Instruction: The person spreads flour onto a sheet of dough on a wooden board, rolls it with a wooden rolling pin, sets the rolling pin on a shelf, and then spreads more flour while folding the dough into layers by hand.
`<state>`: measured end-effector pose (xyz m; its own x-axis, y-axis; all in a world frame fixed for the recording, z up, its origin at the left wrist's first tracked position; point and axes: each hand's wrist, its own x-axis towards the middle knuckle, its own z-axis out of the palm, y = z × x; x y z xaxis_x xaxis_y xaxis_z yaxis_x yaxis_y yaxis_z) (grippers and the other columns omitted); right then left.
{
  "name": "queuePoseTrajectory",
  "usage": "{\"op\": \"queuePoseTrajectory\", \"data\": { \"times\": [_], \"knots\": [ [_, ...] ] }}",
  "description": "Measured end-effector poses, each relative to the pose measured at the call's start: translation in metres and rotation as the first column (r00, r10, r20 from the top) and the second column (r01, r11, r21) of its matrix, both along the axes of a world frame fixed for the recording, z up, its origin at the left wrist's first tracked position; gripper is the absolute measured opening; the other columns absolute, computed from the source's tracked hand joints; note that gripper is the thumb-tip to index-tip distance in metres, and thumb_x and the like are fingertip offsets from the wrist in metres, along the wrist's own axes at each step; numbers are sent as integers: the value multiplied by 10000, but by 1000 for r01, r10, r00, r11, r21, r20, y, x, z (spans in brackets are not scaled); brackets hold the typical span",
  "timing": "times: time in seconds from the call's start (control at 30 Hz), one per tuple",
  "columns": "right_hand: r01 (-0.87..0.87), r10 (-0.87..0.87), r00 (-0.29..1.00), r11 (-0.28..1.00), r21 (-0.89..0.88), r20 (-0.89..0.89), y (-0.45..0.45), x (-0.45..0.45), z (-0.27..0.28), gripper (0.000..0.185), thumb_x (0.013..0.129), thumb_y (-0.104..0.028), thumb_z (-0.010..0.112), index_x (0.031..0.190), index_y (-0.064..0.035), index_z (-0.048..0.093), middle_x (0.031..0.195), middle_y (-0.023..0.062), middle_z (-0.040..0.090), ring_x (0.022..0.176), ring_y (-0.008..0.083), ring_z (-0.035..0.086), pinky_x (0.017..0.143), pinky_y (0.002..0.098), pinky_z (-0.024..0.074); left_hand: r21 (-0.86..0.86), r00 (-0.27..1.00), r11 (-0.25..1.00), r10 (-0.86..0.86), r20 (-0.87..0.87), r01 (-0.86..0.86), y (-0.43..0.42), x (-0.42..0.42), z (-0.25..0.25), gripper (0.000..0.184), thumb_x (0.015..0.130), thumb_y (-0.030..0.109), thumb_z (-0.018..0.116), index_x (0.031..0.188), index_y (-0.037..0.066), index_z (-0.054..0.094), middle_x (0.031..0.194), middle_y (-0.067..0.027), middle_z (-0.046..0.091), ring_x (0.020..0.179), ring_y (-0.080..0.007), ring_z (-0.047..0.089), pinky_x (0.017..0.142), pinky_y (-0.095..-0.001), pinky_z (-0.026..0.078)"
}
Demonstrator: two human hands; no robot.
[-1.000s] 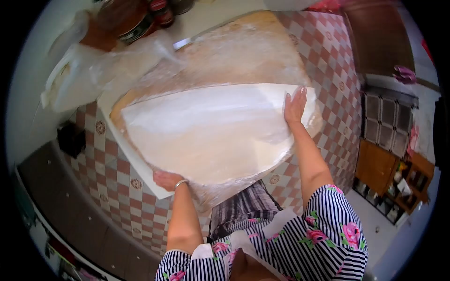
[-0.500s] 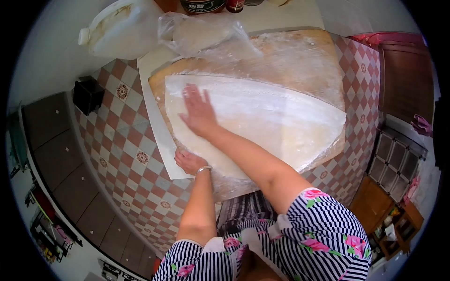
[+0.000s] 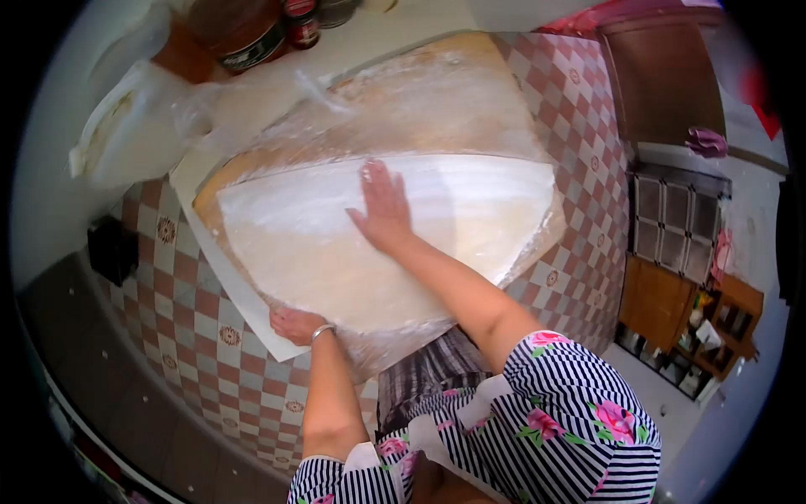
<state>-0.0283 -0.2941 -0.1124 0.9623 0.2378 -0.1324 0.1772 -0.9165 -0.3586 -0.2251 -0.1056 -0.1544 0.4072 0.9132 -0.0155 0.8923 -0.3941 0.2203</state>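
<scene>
White powder (image 3: 294, 197) dusts the dough sheet (image 3: 336, 269) under the right grip (image 3: 385, 202), palm-down with fingers spread, apparently smoothing; another stroke would call for a flat palm. To its near left, the left grip (image 3: 297, 325) meets the edge of the board (image 3: 470, 92), its finger closure unclear.

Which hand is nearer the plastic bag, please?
Right: the right hand is at the dough sheet's far edge, closer to the bag; the left hand is farther, at the board's near-left edge.
</scene>
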Motion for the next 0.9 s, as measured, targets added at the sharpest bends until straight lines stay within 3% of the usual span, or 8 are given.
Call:
{"op": "queuePoseTrajectory", "data": {
  "times": [0.07,0.17,0.2,0.37,0.6,0.7,0.8,0.9],
  "knots": [
    [87,-85,996,990,-114,27,-51,-5,-2,835,898,-482,558,1506,-5,242,1595,166,180,1493,286,112,1190,515,70,33,993,996,-82,-80,85,2,-4,-5,410,1021,265,346,1207,-48,534,1243,-213,553,1145,-390,495,995,-476,399],
    [239,-219,970,943,-232,109,-129,-15,-18,819,900,-470,563,1508,-20,248,1592,173,185,1487,302,129,1179,551,81,-44,999,999,11,-49,-13,2,4,6,428,1024,293,340,1219,-35,533,1283,-192,548,1171,-370,496,1011,-468,397],
    [272,-246,961,925,-267,125,-153,-16,-17,808,901,-461,566,1509,-31,252,1592,173,182,1485,309,135,1172,567,85,-76,994,992,104,45,-101,-4,11,13,440,1025,314,337,1225,-18,545,1292,-178,553,1180,-361,498,1006,-472,400],
    [424,-409,905,838,-343,120,-249,-20,-6,727,926,-398,547,1503,-49,276,1591,159,188,1478,312,149,1160,584,115,-69,983,992,110,144,-101,-1,7,9,480,1020,346,338,1221,-24,567,1262,-197,573,1179,-382,504,1004,-479,395],
    [582,-554,813,781,-229,176,-326,-32,-14,696,925,-321,560,1483,-4,291,1580,173,208,1464,330,176,1176,514,145,-26,983,998,60,172,-56,5,3,1,485,1022,347,332,1196,-36,573,1244,-204,575,1145,-396,514,986,-488,398],
    [544,-519,836,827,-143,180,-331,-36,-10,683,922,-308,568,1473,0,307,1569,194,220,1455,346,191,1182,467,165,-29,984,998,59,167,-55,3,4,4,480,1026,351,327,1203,-23,571,1248,-198,570,1144,-391,517,980,-483,404],
    [396,-382,918,902,-172,112,-320,-38,9,679,922,-293,571,1467,15,308,1559,218,225,1450,359,196,1185,433,175,-20,985,998,57,163,-55,0,6,8,481,1029,363,325,1211,-10,569,1252,-193,567,1149,-384,518,977,-477,409],
    [513,-494,855,851,-111,161,-326,-39,-2,677,920,-280,577,1465,18,308,1554,231,225,1448,367,196,1186,440,170,-47,982,996,86,170,-80,-2,10,13,484,1028,371,331,1214,-7,569,1253,-188,567,1153,-379,517,978,-473,411]
  ]
}}
